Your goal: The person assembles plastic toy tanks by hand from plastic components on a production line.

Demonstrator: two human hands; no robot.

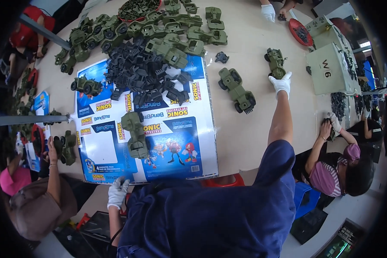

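Your right hand (281,82) grips the near end of a truck (275,61) at the table's (249,45) right, probably setting or lifting it; steady support seems needed next. Left hand (118,193): can't tell.

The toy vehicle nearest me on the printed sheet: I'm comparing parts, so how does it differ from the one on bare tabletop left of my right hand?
The sheet vehicle shows no wheels; the tabletop vehicle shows wheels. The sheet vehicle lies on the printed sheet; the tabletop vehicle stands on bare tabletop. Both are green.
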